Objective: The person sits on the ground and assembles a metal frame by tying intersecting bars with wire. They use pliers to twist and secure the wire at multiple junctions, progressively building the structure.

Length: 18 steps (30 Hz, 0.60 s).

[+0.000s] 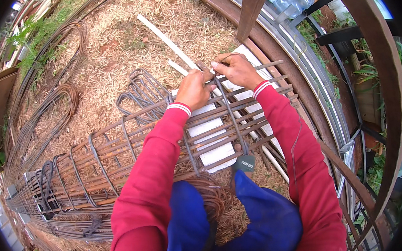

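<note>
A long cage of rusty rebar (113,153) runs from the far left to just in front of me, its bars ringed by bent steel stirrups (96,158). At its far edge, where a stirrup (232,116) meets the outermost bar, both my hands work close together. My left hand (194,89) is closed, fingers curled at that joint. My right hand (239,69) makes a pinch just right of it. Whatever is between the fingers is too small to make out. A thin dark wire (296,139) lies over my right sleeve.
Loose stirrups (142,94) lie beyond the cage. White strips (168,40) and a white board (214,141) rest on dry, chip-covered ground. Coiled rods (62,105) are at the left. Curved metal rails (293,42) and a rusty frame (393,110) bound the right. My boot (245,162) touches the cage's near side.
</note>
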Each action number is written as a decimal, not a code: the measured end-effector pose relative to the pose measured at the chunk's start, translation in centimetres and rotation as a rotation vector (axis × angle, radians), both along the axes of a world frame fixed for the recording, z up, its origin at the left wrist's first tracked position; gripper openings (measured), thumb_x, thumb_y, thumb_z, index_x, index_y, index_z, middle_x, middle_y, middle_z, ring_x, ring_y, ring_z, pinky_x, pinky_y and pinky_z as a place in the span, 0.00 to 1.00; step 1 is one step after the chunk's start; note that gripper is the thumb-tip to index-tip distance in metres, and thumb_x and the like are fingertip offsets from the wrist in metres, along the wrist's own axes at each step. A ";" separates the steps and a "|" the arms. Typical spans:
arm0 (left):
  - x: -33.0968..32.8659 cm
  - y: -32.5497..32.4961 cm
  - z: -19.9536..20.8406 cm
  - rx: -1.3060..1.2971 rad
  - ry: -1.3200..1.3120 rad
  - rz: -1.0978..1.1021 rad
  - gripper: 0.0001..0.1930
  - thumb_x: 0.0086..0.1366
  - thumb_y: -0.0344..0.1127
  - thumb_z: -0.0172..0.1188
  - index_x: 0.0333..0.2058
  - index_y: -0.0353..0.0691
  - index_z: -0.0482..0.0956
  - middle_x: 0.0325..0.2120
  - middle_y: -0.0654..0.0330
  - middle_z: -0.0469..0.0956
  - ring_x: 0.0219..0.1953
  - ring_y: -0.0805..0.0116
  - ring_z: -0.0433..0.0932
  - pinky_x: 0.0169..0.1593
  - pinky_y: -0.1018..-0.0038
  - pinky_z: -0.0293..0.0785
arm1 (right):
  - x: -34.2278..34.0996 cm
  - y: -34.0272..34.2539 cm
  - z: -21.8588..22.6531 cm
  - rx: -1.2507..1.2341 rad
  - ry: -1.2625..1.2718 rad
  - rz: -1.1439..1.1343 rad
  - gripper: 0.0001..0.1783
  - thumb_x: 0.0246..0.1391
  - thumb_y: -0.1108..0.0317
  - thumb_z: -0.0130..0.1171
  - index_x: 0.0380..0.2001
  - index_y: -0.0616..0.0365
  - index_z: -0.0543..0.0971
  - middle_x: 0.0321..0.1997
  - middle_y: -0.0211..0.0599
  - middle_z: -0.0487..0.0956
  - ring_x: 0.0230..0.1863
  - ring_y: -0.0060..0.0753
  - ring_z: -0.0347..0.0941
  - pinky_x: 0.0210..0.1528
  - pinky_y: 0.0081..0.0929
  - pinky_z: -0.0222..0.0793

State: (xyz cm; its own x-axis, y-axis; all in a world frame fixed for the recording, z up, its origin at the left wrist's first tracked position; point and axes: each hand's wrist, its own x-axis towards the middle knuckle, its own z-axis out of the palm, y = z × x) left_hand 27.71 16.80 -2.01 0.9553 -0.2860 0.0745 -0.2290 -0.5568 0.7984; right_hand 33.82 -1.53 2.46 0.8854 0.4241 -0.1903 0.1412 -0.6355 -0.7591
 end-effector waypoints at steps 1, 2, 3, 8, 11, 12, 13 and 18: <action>0.1 0.1 -0.1 -0.001 0.000 0.002 0.15 0.58 0.35 0.69 0.44 0.40 0.85 0.32 0.43 0.79 0.42 0.44 0.78 0.48 0.55 0.74 | 0.0 0.1 0.1 0.007 0.005 -0.018 0.17 0.61 0.56 0.60 0.37 0.59 0.86 0.30 0.44 0.84 0.36 0.40 0.82 0.43 0.35 0.73; 0.1 0.1 -0.1 -0.005 0.005 0.002 0.15 0.58 0.35 0.69 0.44 0.40 0.85 0.32 0.43 0.79 0.42 0.44 0.78 0.49 0.55 0.74 | -0.1 0.1 0.2 0.003 0.027 -0.037 0.17 0.60 0.56 0.60 0.37 0.59 0.86 0.29 0.44 0.84 0.35 0.40 0.82 0.42 0.35 0.73; 0.2 0.2 -0.1 0.004 0.000 0.007 0.15 0.58 0.36 0.69 0.45 0.40 0.85 0.31 0.44 0.79 0.43 0.44 0.78 0.49 0.56 0.74 | 0.1 0.3 0.3 0.000 0.040 -0.052 0.17 0.60 0.56 0.60 0.37 0.59 0.86 0.28 0.44 0.84 0.35 0.41 0.82 0.42 0.35 0.73; -0.2 0.5 0.7 0.061 0.068 -0.009 0.16 0.60 0.39 0.68 0.46 0.44 0.86 0.43 0.51 0.81 0.49 0.50 0.75 0.55 0.60 0.73 | 0.2 0.8 0.7 -0.148 -0.148 0.026 0.20 0.63 0.56 0.59 0.34 0.65 0.85 0.27 0.44 0.84 0.28 0.32 0.82 0.33 0.31 0.73; -0.3 0.6 1.1 0.023 0.106 0.009 0.18 0.60 0.39 0.69 0.48 0.41 0.85 0.46 0.47 0.79 0.52 0.49 0.75 0.58 0.60 0.70 | 0.4 1.4 0.7 -0.092 -0.144 -0.046 0.20 0.61 0.55 0.58 0.32 0.65 0.85 0.25 0.46 0.83 0.35 0.49 0.80 0.42 0.40 0.72; -0.3 0.6 1.1 0.007 0.073 0.006 0.17 0.61 0.39 0.69 0.48 0.41 0.85 0.45 0.47 0.80 0.52 0.49 0.76 0.58 0.59 0.70 | 0.6 1.5 0.7 -0.085 -0.098 -0.090 0.20 0.62 0.56 0.58 0.35 0.65 0.84 0.24 0.46 0.82 0.32 0.45 0.81 0.41 0.38 0.73; -0.2 0.6 1.0 0.008 0.088 0.006 0.16 0.61 0.39 0.68 0.47 0.40 0.85 0.44 0.47 0.80 0.50 0.50 0.77 0.57 0.60 0.71 | 0.9 1.5 0.7 -0.029 -0.057 -0.102 0.19 0.62 0.56 0.58 0.36 0.65 0.84 0.24 0.45 0.82 0.30 0.43 0.81 0.39 0.37 0.73; 1.3 0.5 0.9 -0.185 0.311 0.005 0.14 0.63 0.39 0.67 0.43 0.35 0.86 0.36 0.47 0.84 0.41 0.57 0.82 0.50 0.64 0.74 | 2.1 1.9 0.0 0.009 0.086 -0.104 0.19 0.64 0.59 0.57 0.38 0.67 0.82 0.20 0.42 0.79 0.22 0.32 0.79 0.32 0.31 0.73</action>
State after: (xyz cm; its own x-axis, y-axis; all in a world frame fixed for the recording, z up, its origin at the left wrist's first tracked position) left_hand 28.96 17.26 -1.14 0.9419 -0.2898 -0.1697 0.0432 -0.3966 0.9170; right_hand 35.90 0.34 2.50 0.9053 0.3329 -0.2639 0.0090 -0.6361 -0.7716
